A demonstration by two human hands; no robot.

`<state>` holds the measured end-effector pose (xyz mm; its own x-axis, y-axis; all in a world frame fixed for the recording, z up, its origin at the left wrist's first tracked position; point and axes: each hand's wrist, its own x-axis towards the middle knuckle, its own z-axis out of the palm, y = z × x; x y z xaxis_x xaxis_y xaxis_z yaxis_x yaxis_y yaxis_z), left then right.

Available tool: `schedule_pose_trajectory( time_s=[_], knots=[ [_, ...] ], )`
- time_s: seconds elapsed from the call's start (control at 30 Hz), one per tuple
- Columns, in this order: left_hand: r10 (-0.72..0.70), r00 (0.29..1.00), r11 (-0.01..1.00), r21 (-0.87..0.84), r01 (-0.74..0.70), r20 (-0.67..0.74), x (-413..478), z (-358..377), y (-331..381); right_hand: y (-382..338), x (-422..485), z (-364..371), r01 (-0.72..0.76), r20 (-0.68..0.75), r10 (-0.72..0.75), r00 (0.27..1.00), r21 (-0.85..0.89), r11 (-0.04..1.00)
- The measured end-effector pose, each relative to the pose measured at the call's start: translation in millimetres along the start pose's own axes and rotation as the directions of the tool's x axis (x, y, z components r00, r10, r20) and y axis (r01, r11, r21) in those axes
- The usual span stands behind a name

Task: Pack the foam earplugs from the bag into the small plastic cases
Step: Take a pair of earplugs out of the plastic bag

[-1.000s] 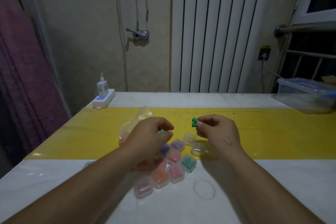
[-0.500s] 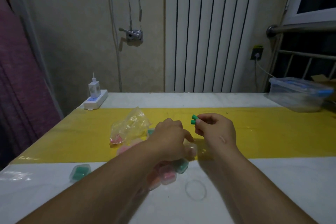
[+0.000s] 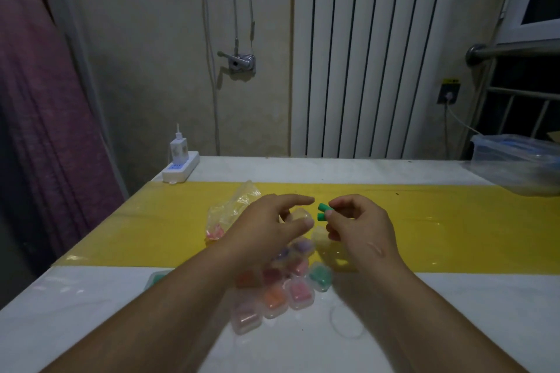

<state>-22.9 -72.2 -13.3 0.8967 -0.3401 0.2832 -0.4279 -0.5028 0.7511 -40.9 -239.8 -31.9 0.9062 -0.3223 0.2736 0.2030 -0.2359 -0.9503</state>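
Note:
My right hand point(image 3: 357, 222) pinches two green foam earplugs point(image 3: 322, 211) side by side, their ends sticking out to the left. My left hand point(image 3: 266, 225) holds an open clear plastic case point(image 3: 298, 215) just left of the earplugs, a small gap between them. A crumpled clear bag point(image 3: 233, 209) with pink earplugs inside lies on the yellow strip point(image 3: 454, 227) behind my left hand. A second clear case point(image 3: 319, 235) sits on the strip under my hands. Several filled cases point(image 3: 300, 294) in pink, orange, purple and green lie clustered between my forearms.
A green filled case point(image 3: 156, 277) lies apart, left of my left forearm. A rubber band point(image 3: 345, 322) rests on the white table near my right arm. A power strip with charger point(image 3: 180, 168) sits at the back left, a lidded plastic box point(image 3: 518, 166) at the back right.
My left hand dipped to the cases on the table, then rose holding a clear open case up to the green earplugs. My right hand stayed about where it was.

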Motion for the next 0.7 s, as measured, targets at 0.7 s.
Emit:
schedule_pose_trajectory(
  time_s=[0.7],
  knots=[
    [-0.047, 0.985, 0.895, -0.444, -0.033, -0.168, -28.5, -17.5, -17.8, -2.9, -20.1, 22.4, -0.098, 0.266, 0.049, 0.963, 0.174, 0.98]
  ],
)
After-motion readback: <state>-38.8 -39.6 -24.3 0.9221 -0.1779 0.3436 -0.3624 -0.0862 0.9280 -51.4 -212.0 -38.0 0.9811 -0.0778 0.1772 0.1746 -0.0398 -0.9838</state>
